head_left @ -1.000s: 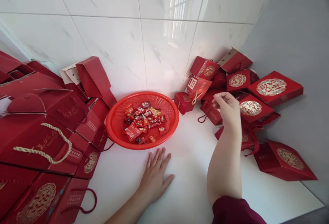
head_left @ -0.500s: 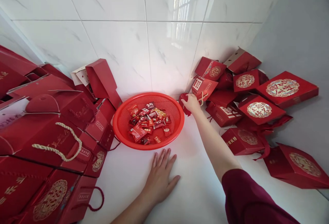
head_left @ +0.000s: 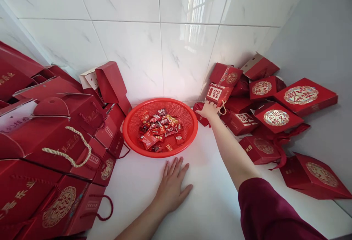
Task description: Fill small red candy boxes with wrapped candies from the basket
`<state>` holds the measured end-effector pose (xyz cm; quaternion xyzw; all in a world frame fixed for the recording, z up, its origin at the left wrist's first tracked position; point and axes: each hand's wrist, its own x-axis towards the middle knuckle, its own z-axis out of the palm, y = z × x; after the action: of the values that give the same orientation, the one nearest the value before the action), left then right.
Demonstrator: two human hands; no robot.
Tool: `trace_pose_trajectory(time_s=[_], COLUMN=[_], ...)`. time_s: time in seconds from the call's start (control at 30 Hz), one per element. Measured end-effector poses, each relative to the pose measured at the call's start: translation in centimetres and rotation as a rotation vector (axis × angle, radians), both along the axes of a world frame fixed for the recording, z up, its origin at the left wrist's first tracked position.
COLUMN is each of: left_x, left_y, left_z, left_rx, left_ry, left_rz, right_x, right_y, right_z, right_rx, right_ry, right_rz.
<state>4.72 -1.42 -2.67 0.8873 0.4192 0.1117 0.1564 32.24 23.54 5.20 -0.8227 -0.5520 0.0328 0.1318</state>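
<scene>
My left hand (head_left: 172,186) lies flat on the white surface with its fingers spread, just below the rim of the red plastic basket (head_left: 194,137). Wrapped candies (head_left: 159,127) are heaped in the middle of that basket. My right hand (head_left: 208,110) reaches to the right of the basket, thumb out to the side and fingers apart. Its fingertips meet the lower edge of a red gift box with a white label (head_left: 217,92). Beneath this hand is a small red box (head_left: 202,118), partly covered by it.
Stacked red gift boxes (head_left: 63,111) with rope handles (head_left: 79,152) fill the left side. More red boxes (head_left: 276,117) are piled on the right beside a grey wall (head_left: 324,45). White tiles (head_left: 126,53) stand behind the basket.
My right hand has shifted slightly right on the small red box, its fingers now spread up to the labelled box, which has tilted. My left hand stays flat. The view has shifted slightly.
</scene>
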Motion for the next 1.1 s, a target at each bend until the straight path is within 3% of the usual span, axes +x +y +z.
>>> trace_pose_trajectory(time_s=[0.2, 0.43, 0.57, 0.67, 0.77, 0.87, 0.97, 1.1], left_x=[0.2, 0.4, -1.3, -3.8, -6.3, -7.9, -8.8, -9.4], left_y=[0.1, 0.2, 0.3, 0.4, 0.6, 1.0, 1.6, 2.2], left_z=[-0.1, -0.2, 1.4, 3.7, 5.9, 7.3, 7.4, 6.6], left_rx=[0.026, 0.008, -0.078, -0.215, -0.342, -0.269, -0.257, -0.225], left_ry=[-0.004, -0.002, -0.026, -0.134, -0.307, -0.442, -0.583, -0.785], left_rz=[0.004, -0.002, -0.06, -0.128, -0.023, 0.122, 0.242, 0.451], right_x=[0.1, 2.9, 5.6, 6.5, 4.7, 1.3, -1.4, -3.3], right_y=[-4.1, -13.1, -19.6, -24.1, -26.7, -27.4, -27.3, -26.8], right_z=[1.0, 2.6, 3.9, 4.1, 2.8, 0.6, -0.4, 1.5], right_rx=[-0.134, -0.121, -0.093, -0.17, -0.134, -0.097, -0.088, -0.044], right_ry=[0.06, 0.2, 0.473, 0.714, 0.836, 0.907, 0.895, 0.762], right_rz=[0.175, 0.21, 0.239, 0.464, 0.748, 0.94, 0.947, 0.927])
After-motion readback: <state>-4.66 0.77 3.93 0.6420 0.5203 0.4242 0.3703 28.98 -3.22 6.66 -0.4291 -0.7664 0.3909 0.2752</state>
